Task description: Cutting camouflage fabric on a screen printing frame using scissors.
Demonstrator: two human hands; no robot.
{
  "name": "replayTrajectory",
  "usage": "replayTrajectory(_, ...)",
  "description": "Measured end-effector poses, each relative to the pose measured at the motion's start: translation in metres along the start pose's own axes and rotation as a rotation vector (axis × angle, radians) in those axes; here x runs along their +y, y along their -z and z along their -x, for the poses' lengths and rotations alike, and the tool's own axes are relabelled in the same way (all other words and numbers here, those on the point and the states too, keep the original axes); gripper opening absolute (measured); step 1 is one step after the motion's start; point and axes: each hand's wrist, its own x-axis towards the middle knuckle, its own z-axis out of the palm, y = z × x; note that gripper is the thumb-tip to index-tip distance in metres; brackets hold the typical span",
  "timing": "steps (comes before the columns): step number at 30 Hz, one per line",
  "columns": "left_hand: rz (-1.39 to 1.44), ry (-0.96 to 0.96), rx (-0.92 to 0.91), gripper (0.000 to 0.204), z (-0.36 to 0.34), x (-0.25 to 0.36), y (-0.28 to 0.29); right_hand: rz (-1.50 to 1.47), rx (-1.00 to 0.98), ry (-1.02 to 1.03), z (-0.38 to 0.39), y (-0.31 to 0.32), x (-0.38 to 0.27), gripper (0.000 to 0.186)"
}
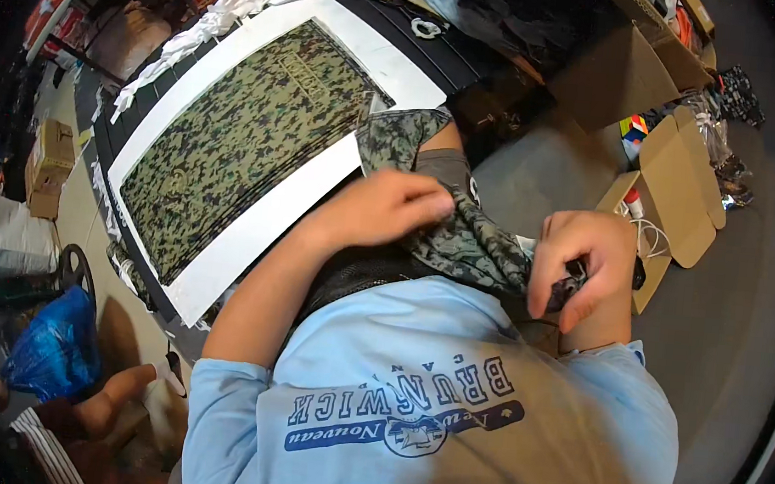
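A strip of camouflage fabric (475,247) stretches bunched and slanting between my two hands, in front of my waist. My left hand (398,208) has its fingers curled on the upper part of it, and a flap of the same fabric hangs beyond toward the table. My right hand (586,255) pinches the lower right end; its fingertips partly hide what lies between them. Left of my hands, a flat camouflage sheet (249,138) lies within a white board frame (249,244) on a dark table.
White cloth pieces (218,15) line the table's far left edge. An open cardboard box (683,180) with a white cable stands at right, a larger carton (614,77) behind it. At lower left are a blue plastic bag (56,347) and another person's arm (121,394).
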Motion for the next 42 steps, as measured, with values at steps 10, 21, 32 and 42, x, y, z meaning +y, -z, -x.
replayTrajectory(10, -0.974, 0.024, 0.796, 0.021, -0.045, -0.087, 0.032, 0.890, 0.989, -0.515, -0.029, 0.085, 0.118, 0.041)
replayTrajectory(21, -0.266, 0.234, 0.436, 0.010, -0.038, -0.031, 0.039, 1.533, 0.833, -0.377, -0.079, 0.119, 0.156, 0.032)
replayTrajectory(32, 0.063, -0.247, 0.542, 0.025, -0.003, 0.104, 0.112, 1.020, 0.767, 0.094, -0.086, 0.085, -0.059, 0.020)
replayTrajectory(42, -0.787, 0.062, 0.792, 0.017, 0.062, 0.212, 0.299, 1.344, 0.973, 0.197, -0.160, 0.095, -0.265, 0.020)
